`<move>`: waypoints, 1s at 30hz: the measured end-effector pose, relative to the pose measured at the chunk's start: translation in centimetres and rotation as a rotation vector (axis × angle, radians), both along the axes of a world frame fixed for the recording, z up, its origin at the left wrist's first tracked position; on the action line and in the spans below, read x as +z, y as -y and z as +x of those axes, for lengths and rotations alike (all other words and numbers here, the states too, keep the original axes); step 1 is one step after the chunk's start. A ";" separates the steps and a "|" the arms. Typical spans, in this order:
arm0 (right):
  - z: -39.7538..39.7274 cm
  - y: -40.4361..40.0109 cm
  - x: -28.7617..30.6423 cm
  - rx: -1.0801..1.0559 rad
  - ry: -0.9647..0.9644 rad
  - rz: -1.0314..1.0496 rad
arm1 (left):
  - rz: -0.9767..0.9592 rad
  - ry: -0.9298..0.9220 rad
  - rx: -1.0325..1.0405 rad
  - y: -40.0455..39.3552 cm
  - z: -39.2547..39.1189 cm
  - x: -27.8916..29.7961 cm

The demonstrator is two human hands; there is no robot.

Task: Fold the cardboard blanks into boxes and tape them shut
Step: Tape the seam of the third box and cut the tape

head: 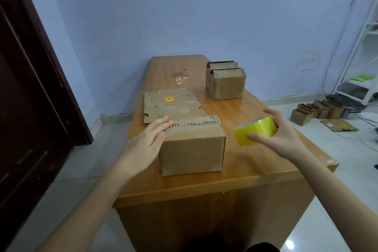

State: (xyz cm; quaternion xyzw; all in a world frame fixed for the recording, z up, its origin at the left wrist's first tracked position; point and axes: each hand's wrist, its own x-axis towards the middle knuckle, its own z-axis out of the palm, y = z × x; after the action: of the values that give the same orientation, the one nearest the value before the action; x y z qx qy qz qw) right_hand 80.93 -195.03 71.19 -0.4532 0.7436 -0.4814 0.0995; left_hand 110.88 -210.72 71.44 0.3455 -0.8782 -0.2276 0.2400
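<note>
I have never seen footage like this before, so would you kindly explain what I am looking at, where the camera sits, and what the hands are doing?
There is no machine: a person wears a wide-angle camera on the head, looking down at their own hands. On the wooden table stands a folded cardboard box. The left hand rests flat on its top left edge, fingers straight. The right hand grips a yellow tape roll above the table. Behind lie flat cardboard blanks, and farther back finished boxes. More boxes sit on the floor to the right.
</note>
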 end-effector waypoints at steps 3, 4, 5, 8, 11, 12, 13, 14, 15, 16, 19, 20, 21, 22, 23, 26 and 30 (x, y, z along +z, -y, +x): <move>1.6 0.8 3.3 0.002 0.203 -0.216 | 0.004 -0.004 0.005 -0.2 -0.2 0.0; 2.3 1.1 4.4 0.024 0.271 -0.278 | -0.004 -0.001 0.007 -0.4 -0.2 0.0; 3.1 1.6 5.4 0.057 0.350 -0.336 | -0.016 0.004 0.013 -0.5 -0.4 0.0; 5.7 3.5 8.0 0.180 0.618 -0.427 | -0.017 -0.015 0.016 -0.9 -0.6 0.1; 8.6 5.8 9.3 0.284 0.792 -0.337 | 0.031 -0.077 -0.010 -1.0 -0.7 -0.1; 9.6 6.6 9.3 0.292 0.813 -0.307 | 0.042 -0.100 -0.013 -0.9 -0.6 -0.2; 10.5 7.4 9.0 0.286 0.808 -0.276 | 0.047 -0.125 -0.015 -0.9 -0.6 -0.4; 11.4 8.1 8.7 0.277 0.800 -0.253 | 0.061 -0.158 -0.016 -0.9 -0.7 -0.5; 12.0 8.8 8.3 0.255 0.791 -0.239 | 0.095 -0.208 -0.020 -1.0 -0.8 -0.4; 12.6 9.3 8.0 0.227 0.791 -0.238 | 0.149 -0.270 -0.025 -1.2 -0.9 -0.4; 13.2 10.4 7.3 0.143 0.802 -0.264 | 0.312 -0.407 -0.031 -1.9 -1.1 0.5; 13.3 10.4 7.1 0.130 0.799 -0.282 | 0.338 -0.422 -0.039 -2.1 -1.0 0.9; 13.3 10.6 6.7 0.126 0.785 -0.301 | 0.338 -0.425 -0.033 -2.3 -1.0 1.2; 13.3 10.6 6.4 0.135 0.755 -0.312 | 0.311 -0.439 -0.013 -2.5 -1.1 1.6; 13.4 10.5 6.1 0.156 0.710 -0.317 | 0.288 -0.484 0.022 -2.7 -1.2 2.0; 13.8 10.4 5.6 0.181 0.583 -0.302 | 0.399 -0.706 0.085 -3.1 -1.7 3.8; 13.7 10.4 5.7 0.172 0.620 -0.329 | 0.439 -0.747 0.090 -2.6 -2.5 4.4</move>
State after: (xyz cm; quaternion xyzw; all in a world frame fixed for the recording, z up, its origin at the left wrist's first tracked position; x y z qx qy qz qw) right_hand 94.64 -205.40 76.93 -0.3563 0.5499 -0.6992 0.2860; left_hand 108.37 -208.10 75.82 0.3201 -0.6458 -0.5077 0.4719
